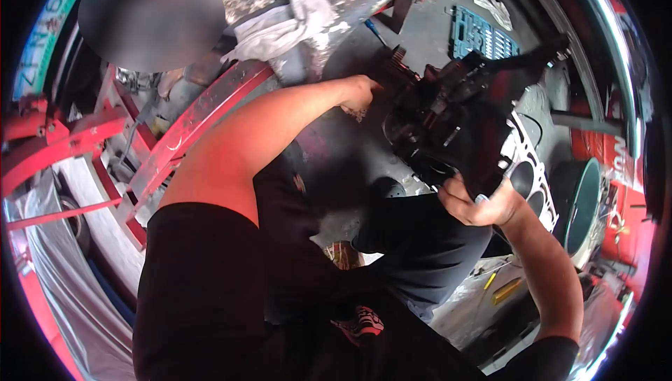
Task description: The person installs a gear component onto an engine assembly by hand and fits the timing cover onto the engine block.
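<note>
In the head view, a large black engine part [455,111] with several projections stands tilted right of centre. My right hand [483,202] grips its lower edge, with the fingers curled under and around it. To the part's left, apart from its main body, is my left hand [359,95]. The left fingers are curled closed, and whatever they may hold is hidden in the dark. Behind the right hand lies a light metal piece [521,146] with large round openings, partly covered by the black part.
A teal socket set case [483,34] lies beyond the part, near a pale glove [493,9] and a blue-handled tool [373,27]. A red steel frame [189,122] stands left, with rags [294,20] behind it. At right are a green tub [581,202] and a yellow item [507,291].
</note>
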{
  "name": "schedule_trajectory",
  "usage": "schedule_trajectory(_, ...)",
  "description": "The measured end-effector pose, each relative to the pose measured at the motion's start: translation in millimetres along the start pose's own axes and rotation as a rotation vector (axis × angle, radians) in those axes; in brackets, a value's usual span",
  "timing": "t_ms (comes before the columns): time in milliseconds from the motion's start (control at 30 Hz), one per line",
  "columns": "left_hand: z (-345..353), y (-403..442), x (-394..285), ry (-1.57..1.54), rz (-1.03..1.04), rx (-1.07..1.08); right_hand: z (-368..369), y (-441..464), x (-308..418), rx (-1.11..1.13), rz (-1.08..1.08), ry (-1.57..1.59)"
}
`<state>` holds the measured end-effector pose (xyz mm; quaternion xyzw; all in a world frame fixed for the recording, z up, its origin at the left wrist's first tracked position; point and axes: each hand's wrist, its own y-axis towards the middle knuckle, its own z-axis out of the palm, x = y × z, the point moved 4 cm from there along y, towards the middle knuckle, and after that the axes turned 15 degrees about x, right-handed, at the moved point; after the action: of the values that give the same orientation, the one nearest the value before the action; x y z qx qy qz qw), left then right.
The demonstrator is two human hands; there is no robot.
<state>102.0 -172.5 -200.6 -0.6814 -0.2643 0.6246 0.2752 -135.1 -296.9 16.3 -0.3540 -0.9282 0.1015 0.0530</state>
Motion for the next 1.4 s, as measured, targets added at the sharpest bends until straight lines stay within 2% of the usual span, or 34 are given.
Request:
schedule_trajectory(33,-0.6,1.4,4.9,0.015,0.044,-0.034,4.0,-3.9,2.1,0.022,0.014,-0.059)
schedule_trajectory(100,-1.9,36.1,41.7,-0.038,0.14,-0.111,-8.1,15.8,-1.6,0.004,-0.177,-0.187)
schedule_trajectory(133,-0.4,53.8,58.0,-0.08,0.22,-0.181,-8.7,19.2,0.0,0.039,-0.148,-0.109)
schedule_trajectory(167,4.7,66.7,69.6,-0.315,0.235,-0.131,-9.2,21.5,1.9,0.078,-0.124,-0.035)
schedule_trajectory(200,12.7,78.7,75.4,-0.451,0.346,-0.136,-8.4,23.9,0.7,0.121,-0.105,0.038)
schedule_trajectory(267,31.0,97.3,80.7,-0.697,0.564,-0.091,-3.9,25.6,2.9,0.136,-0.15,-0.083)
schedule_trajectory(333,41.4,98.2,74.4,-0.604,0.565,-0.205,-2.9,29.5,4.0,0.175,-0.098,-0.027)
schedule_trajectory(367,41.9,92.0,71.8,-0.324,0.563,-0.299,3.2,22.2,5.9,0.169,-0.047,-0.023)
schedule_trajectory(467,53.4,116.0,85.6,-0.461,0.572,-0.248,3.1,29.3,6.3,0.28,-0.025,-0.042)
schedule_trajectory(500,50.2,106.2,86.0,-0.51,0.496,-0.232,2.6,34.4,7.6,0.291,-0.017,-0.044)
schedule_trajectory(600,53.3,98.2,82.8,-0.511,0.481,-0.311,-13.2,43.5,17.6,0.272,0.308,0.033)
schedule_trajectory(667,46.5,82.5,77.8,-0.417,0.386,-0.347,-26.3,29.2,36.4,0.104,0.596,0.079)
schedule_trajectory(700,37.8,67.6,71.6,-0.381,0.435,-0.398,-28.9,4.7,53.0,-0.028,0.809,0.121)
schedule_trajectory(733,29.7,47.9,58.3,-0.335,0.5,-0.437,-31.8,-15.3,70.7,-0.109,1.004,-0.003)
schedule_trajectory(767,18.2,4.6,31.2,-0.272,0.444,-0.469,-26.5,-44.9,88.2,-0.277,1.208,0.019)
schedule_trajectory(800,15.0,-7.9,15.9,-0.168,0.475,-0.544,-22.4,-69.4,104.0,-0.393,1.413,0.023)
schedule_trajectory(867,10.7,-67.2,-41.3,-0.088,0.632,-0.533,-9.5,-116.3,134.8,-0.603,1.804,0.062)
schedule_trajectory(900,10.8,-86.1,-65.0,-0.08,0.755,-0.524,16.1,-157.8,160.1,-0.805,1.948,0.166)
schedule_trajectory(933,6.7,-100.6,-85.1,-0.11,0.802,-0.459,49.2,-198.6,186.0,-1.023,2.055,0.277)
schedule_trajectory(967,4.3,-116.7,-102.5,-0.297,0.868,-0.308,76.2,-225.9,205.9,-1.215,2.131,0.338)
schedule_trajectory(1000,1.8,-132.1,-117.6,-0.353,0.825,-0.242,96.1,-246.4,218.4,-1.418,2.172,0.408)
schedule_trajectory(1067,12.0,-158.5,-140.1,-0.387,0.798,-0.104,117.8,-255.3,223.6,-1.592,2.237,0.499)
schedule_trajectory(1100,26.1,-165.1,-154.0,-0.344,0.791,-0.106,146.4,-274.5,226.3,-1.56,2.197,0.381)
schedule_trajectory(1167,57.3,-164.8,-154.1,-0.375,0.587,-0.082,150.3,-277.2,208.1,-1.566,2.23,0.332)
schedule_trajectory(1200,74.6,-163.5,-153.9,-0.332,0.62,-0.062,161.2,-287.5,199.1,-1.685,2.188,0.299)
schedule_trajectory(1267,95.5,-148.2,-144.9,-0.607,0.807,0.136,138.1,-283.0,180.2,-1.629,2.241,0.178)
schedule_trajectory(1333,110.1,-147.9,-142.6,-0.674,0.826,0.057,160.9,-290.6,167.2,-1.843,2.047,0.182)
schedule_trajectory(1367,123.5,-150.4,-148.8,-0.775,0.884,-0.072,159.6,-285.2,163.6,-1.859,2.017,0.186)
schedule_trajectory(1400,130.1,-151.7,-152.8,-0.874,0.944,-0.199,155.8,-280.6,163.5,-1.739,2.097,0.144)
